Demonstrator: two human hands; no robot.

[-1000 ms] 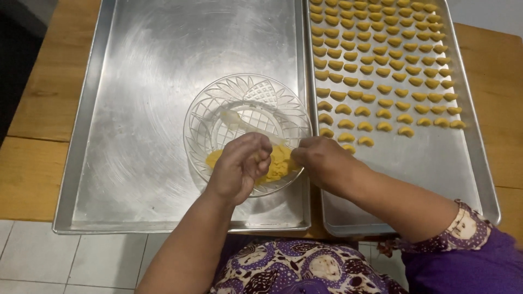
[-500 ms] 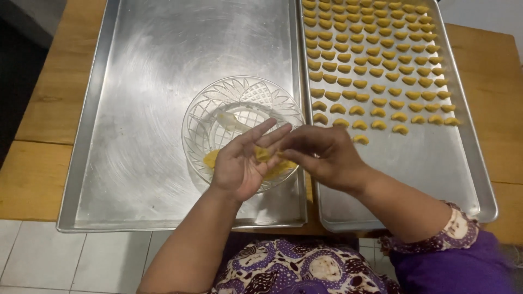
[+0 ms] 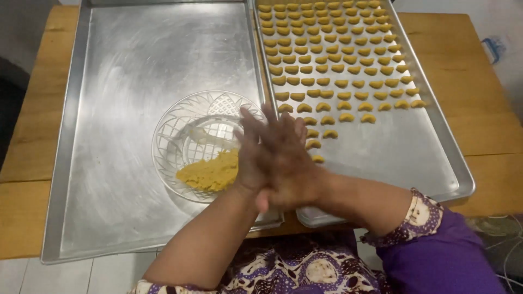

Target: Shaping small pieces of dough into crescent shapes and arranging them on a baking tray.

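My left hand (image 3: 246,163) and my right hand (image 3: 291,163) are pressed flat together, palm to palm, fingers stretched out. They hover over the right rim of a clear cut-glass bowl (image 3: 182,128). A small piece of yellow dough lies between the palms, hidden from view. In the bowl's near side sits a lump of yellow dough (image 3: 210,173). The bowl stands on a large metal tray (image 3: 120,65) at the left.
A second metal tray (image 3: 406,149) at the right carries several rows of small yellow crescent-shaped dough pieces (image 3: 332,54); its near part is bare metal. Both trays rest on a wooden table (image 3: 471,81). A purple sleeve with patterned cuff (image 3: 419,218) covers my right arm.
My hands left the dough lump in the bowl with a small piece. It lay on my open left palm, and now both palms are closed flat over it.
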